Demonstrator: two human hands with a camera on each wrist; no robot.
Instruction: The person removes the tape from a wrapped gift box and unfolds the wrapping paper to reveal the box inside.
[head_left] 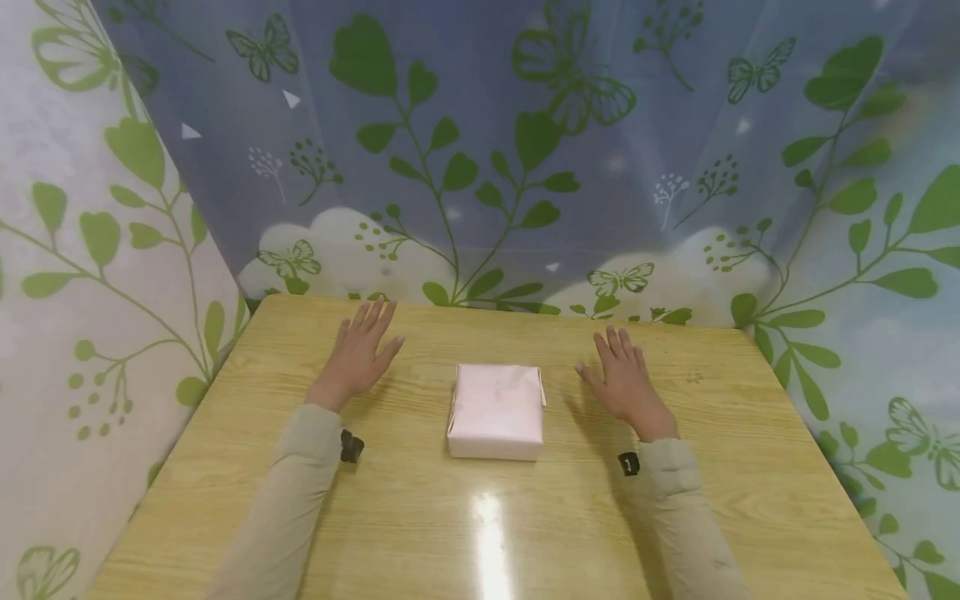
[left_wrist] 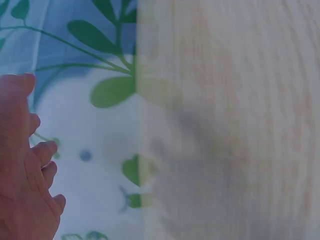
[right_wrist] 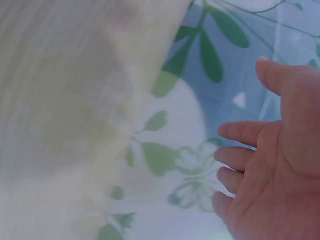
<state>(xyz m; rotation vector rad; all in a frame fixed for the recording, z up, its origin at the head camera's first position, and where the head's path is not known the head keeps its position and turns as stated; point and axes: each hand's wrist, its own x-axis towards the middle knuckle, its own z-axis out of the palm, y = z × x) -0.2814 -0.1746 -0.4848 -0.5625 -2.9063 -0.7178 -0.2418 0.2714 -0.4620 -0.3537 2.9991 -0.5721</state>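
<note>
While the bare left hand point(head_left: 354, 357) and bare right hand point(head_left: 622, 383) hover, gripping nothing, fingers outstretched, the pale-pink, square, paper-like box point(head_left: 497, 410) sits between them, slightly nearer, on the yellow wood-grain table point(head_left: 405, 525), presumably steady because its base is flat.

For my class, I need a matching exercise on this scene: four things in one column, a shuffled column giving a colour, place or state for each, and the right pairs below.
Column one:
1. Package
2. Tabletop
3. Left hand
4. Backdrop

Column two:
A. Fingers extended, holding nothing
B. Printed with green leaves and butterflies
C. Pale pink and box-shaped
D. Yellowish, with a wood grain

Right pairs: 1-C, 2-D, 3-A, 4-B
</note>
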